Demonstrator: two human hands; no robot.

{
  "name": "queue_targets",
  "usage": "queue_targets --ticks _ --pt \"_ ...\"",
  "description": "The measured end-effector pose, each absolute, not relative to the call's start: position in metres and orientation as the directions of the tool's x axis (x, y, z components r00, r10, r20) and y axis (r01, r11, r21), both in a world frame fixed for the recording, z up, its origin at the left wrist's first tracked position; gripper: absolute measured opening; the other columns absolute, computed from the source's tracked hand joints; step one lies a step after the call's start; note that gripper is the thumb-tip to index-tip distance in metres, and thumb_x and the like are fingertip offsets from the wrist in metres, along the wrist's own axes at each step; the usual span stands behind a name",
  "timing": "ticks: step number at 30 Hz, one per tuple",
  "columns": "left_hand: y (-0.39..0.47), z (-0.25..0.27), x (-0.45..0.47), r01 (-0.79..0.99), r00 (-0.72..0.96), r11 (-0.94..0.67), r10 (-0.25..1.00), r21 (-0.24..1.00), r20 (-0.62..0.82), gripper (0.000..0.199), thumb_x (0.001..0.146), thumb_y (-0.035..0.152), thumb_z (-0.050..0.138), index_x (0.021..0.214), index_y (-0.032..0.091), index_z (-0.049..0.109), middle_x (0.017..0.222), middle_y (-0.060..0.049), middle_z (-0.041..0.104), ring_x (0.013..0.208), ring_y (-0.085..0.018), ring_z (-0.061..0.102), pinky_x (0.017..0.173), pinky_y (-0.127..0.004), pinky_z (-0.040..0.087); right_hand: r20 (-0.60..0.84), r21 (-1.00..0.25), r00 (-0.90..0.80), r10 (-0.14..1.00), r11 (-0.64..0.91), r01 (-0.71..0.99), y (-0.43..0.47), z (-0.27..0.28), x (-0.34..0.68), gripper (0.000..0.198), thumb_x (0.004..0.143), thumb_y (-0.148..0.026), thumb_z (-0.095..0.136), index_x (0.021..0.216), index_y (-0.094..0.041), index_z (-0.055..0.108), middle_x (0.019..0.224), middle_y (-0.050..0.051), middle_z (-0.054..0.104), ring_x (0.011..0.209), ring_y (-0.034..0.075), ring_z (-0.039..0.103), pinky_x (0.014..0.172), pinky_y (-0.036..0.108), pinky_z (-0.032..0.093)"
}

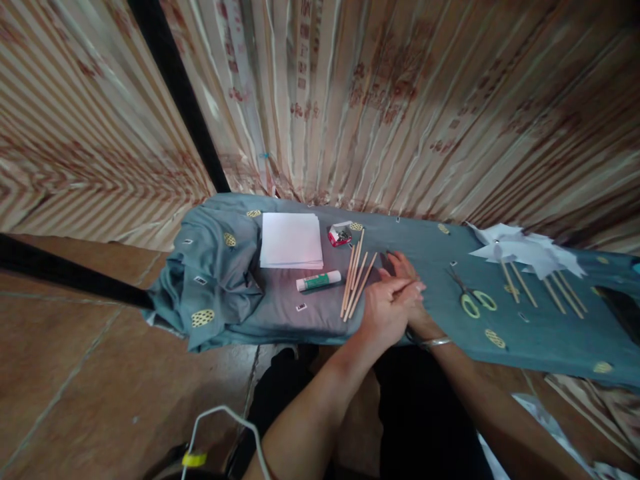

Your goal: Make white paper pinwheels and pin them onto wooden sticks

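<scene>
My left hand (387,307) lies across my right hand (404,267) above the front middle of the cloth-covered table. The left fingers rest over the back of the right hand, partly hidden from view. The right fingers reach out toward the far side, apart, with no object visible in them. Just left of the hands lie several thin wooden sticks (354,277). Beside them is a glue stick (319,281) with a white and green body. A small open red and white box (340,234) with dark bits inside sits behind. Farther left is a stack of white paper (291,241).
Scissors (470,293) with yellow-green handles lie right of my hands. Several white paper pinwheels (527,247) on sticks are farther right, near a dark flat object (620,310). The grey-green cloth (425,240) bunches at the left end, beside a black pole (185,100) and curtain (340,100).
</scene>
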State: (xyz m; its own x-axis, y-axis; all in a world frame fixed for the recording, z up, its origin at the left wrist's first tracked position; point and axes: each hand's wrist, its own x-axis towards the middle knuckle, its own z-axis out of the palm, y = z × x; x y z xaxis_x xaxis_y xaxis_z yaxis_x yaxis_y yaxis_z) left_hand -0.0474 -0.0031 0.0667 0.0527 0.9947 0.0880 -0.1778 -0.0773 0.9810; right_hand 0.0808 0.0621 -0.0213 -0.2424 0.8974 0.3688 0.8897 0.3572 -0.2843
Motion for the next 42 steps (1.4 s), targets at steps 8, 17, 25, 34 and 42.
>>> queue_targets --ticks 8,17,25,34,42 --pt "-0.002 0.072 -0.063 0.352 0.131 -0.461 0.886 0.815 0.444 0.024 0.095 0.025 0.052 0.091 0.016 0.074 0.083 -0.008 0.072 0.078 -0.018 0.067 0.081 -0.031 0.053 0.377 -0.369 -0.660 0.650 0.759 0.537 0.113 0.012 -0.041 0.032 0.098 -0.035 0.047 0.116 -0.019 0.068 0.120 0.011 0.070 0.116 0.024 0.062 0.107 0.043 0.044" --pt "-0.001 0.068 -0.066 0.435 0.156 -0.475 0.877 0.765 0.455 0.025 0.095 0.024 0.051 0.090 0.014 0.074 0.079 -0.007 0.069 0.076 -0.018 0.064 0.076 -0.028 0.052 0.268 -0.376 -0.787 0.556 0.813 0.445 0.139 -0.008 -0.081 0.073 0.078 -0.049 0.074 0.134 -0.008 0.053 0.142 0.022 0.052 0.136 0.031 0.046 0.115 0.046 0.035" --pt "0.000 0.070 -0.059 0.410 0.170 -0.449 0.893 0.794 0.417 0.024 0.094 0.023 0.052 0.087 0.016 0.074 0.082 -0.007 0.071 0.078 -0.018 0.066 0.078 -0.029 0.052 0.255 -0.496 -0.761 0.597 0.756 0.427 0.144 -0.009 -0.079 0.053 0.082 -0.046 0.070 0.124 -0.016 0.063 0.138 0.015 0.058 0.133 0.028 0.049 0.113 0.045 0.036" --pt "0.004 0.071 -0.055 0.391 0.185 -0.449 0.893 0.803 0.410 0.026 0.096 0.024 0.049 0.089 0.016 0.073 0.081 -0.007 0.071 0.081 -0.018 0.066 0.081 -0.030 0.053 0.290 -0.738 -0.609 0.738 0.577 0.348 0.126 0.016 -0.078 0.045 0.094 -0.048 0.045 0.064 -0.019 0.061 0.067 0.002 0.062 0.068 0.017 0.059 0.071 0.030 0.047" --pt "-0.001 0.075 -0.036 0.492 0.256 -0.616 0.778 0.615 0.574 0.037 0.096 0.026 0.050 0.128 0.010 0.055 0.127 -0.016 0.061 0.121 -0.023 0.056 0.105 -0.037 0.047 -0.016 -1.000 -0.313 0.950 -0.023 -0.016 0.099 0.043 0.005 0.046 0.076 -0.067 0.064 0.065 -0.022 0.059 0.052 -0.005 0.051 0.048 0.011 0.043 0.044 0.024 0.032"
